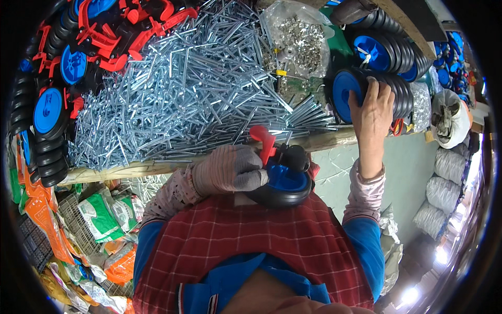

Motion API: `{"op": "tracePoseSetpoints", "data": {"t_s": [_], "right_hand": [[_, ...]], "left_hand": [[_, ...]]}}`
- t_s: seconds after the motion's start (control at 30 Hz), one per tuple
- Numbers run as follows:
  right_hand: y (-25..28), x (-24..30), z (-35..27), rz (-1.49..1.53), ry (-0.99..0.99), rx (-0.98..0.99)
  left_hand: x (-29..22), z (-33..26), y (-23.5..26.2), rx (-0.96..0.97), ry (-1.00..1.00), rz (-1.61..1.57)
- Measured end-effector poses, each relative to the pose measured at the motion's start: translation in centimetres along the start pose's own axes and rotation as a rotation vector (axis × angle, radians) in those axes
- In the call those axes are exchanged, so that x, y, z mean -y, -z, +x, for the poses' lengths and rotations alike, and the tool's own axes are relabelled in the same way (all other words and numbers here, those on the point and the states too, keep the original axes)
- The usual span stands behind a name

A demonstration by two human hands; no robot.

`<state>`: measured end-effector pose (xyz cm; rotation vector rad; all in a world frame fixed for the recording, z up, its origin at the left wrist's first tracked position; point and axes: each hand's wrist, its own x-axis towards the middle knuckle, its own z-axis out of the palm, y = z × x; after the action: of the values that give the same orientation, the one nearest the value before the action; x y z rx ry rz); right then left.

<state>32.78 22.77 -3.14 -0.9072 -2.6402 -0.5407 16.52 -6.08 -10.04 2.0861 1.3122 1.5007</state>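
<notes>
Wheels and steel rods crowded the table (pixel 130 170) as a person in a red checked apron worked over it. The gloved left hand (pixel 227 170) gripped a black wheel with a blue hub (pixel 282 186), held close against the body just below the table's front edge, with a red plastic bracket (pixel 264 141) standing up from the wheel. The bare right hand (pixel 372 112) reached up to the far right, fingers curled over the tread of a row of black wheels with blue hubs (pixel 366 86) lying on their sides. A heap of bright metal rods (pixel 193 89) covered the table's middle, a clear bag of small metal fittings (pixel 300 36) lay behind it, and red brackets (pixel 130 31) lay piled at far left.
</notes>
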Motion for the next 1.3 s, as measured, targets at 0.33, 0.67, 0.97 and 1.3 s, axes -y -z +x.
{"op": "tracePoseSetpoints", "data": {"t_s": [0.33,0.67,0.97,1.3], "right_hand": [[0.4,-0.3,0.4,-0.001,-0.06,0.129],[1.3,2.4,-3.2,0.219,0.046,0.255],[-1.0,6.9,-5.5,1.002,0.174,0.098],[-4.2,6.0,-3.6,1.128,-0.326,0.442]], "left_hand": [[-2.1,0.4,-0.1,0.002,-0.008,0.154],[-4.0,-0.6,-0.3,-0.024,-0.048,0.239],[-4.5,-2.9,0.1,-0.033,0.197,0.167],[-3.3,0.1,-2.1,-0.093,0.893,-0.442]]}}
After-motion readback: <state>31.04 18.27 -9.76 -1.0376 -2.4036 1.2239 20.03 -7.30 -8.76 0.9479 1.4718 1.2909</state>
